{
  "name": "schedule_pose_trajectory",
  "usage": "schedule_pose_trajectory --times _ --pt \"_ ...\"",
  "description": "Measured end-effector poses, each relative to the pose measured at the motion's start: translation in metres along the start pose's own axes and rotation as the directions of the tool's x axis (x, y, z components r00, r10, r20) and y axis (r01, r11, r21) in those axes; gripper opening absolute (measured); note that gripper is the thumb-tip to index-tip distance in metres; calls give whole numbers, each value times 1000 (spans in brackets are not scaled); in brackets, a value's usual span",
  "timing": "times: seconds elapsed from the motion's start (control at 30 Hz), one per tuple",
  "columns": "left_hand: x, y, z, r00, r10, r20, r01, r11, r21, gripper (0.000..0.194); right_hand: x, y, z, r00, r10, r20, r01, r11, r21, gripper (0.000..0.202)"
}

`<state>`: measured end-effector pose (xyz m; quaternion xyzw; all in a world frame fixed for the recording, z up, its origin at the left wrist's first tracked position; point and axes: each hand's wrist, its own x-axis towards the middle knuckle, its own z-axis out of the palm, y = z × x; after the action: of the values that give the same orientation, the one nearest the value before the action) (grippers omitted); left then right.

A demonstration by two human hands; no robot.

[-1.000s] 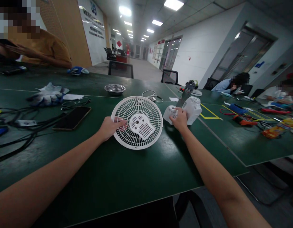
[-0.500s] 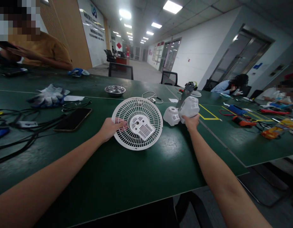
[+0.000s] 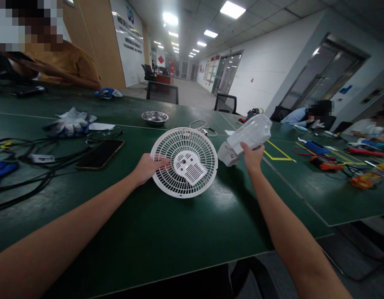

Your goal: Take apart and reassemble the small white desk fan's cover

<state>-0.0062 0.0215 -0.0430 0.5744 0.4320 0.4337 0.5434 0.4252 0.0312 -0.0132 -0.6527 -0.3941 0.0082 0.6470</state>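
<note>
A round white fan grille [image 3: 162, 182] with a slotted centre plate is tilted up at the middle of the green table [image 3: 179, 236]. My left hand [image 3: 148, 167] pinches its left edge, thumb over the slats. To the right, my right hand [image 3: 252, 157] is closed on a long white plastic housing [image 3: 253, 132], held at a slant above the table. A smaller vented white part [image 3: 228, 155] is just behind and left of the housing, partly hidden by it. Whether these two touch is unclear.
Behind the grille are a metal bowl [image 3: 155, 117] and a white cable [image 3: 198, 123]. At left lie a phone [image 3: 100, 154], gloves [image 3: 69, 123] and black cables [image 3: 39, 174]. An orange tool [image 3: 326, 163] is at right. A person [image 3: 67, 62] sits across the table; others sit far right.
My right hand has raised and tipped the white housing, so its long side now shows. The camera view has shifted slightly. My left hand keeps its hold on the grille.
</note>
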Motion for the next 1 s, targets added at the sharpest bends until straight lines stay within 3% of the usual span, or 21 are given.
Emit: schedule_pose_trajectory --times 0.1,0.17,0.27,0.4,0.63,0.87,1.0 --pt "1 -1 -1 999 -30 -13 30 999 -25 25 -19 -6 4 993 -1 119 31 969 -246 78" --pt "1 -3 -2 999 -43 -8 43 998 -37 26 -27 -10 5 990 5 142 39 950 -310 78" --pt "1 -3 -2 999 -55 3 55 998 -43 27 -24 -11 1 993 -17 118 56 939 -340 78" --pt "-1 0 -1 996 -86 -15 86 996 -31 26 -1 1 -13 998 -63 8 62 925 -375 83" --pt "-4 4 -1 997 -70 17 70 998 -3 27 30 36 -29 992 84 -97 -104 968 -228 80" --pt "-4 4 1 1000 -28 8 27 1000 8 21 29 28 -31 991 -80 -106 66 990 -125 82" --pt "-5 6 2 1000 -24 5 24 1000 4 23 31 25 -33 986 -92 -137 75 989 -124 73"
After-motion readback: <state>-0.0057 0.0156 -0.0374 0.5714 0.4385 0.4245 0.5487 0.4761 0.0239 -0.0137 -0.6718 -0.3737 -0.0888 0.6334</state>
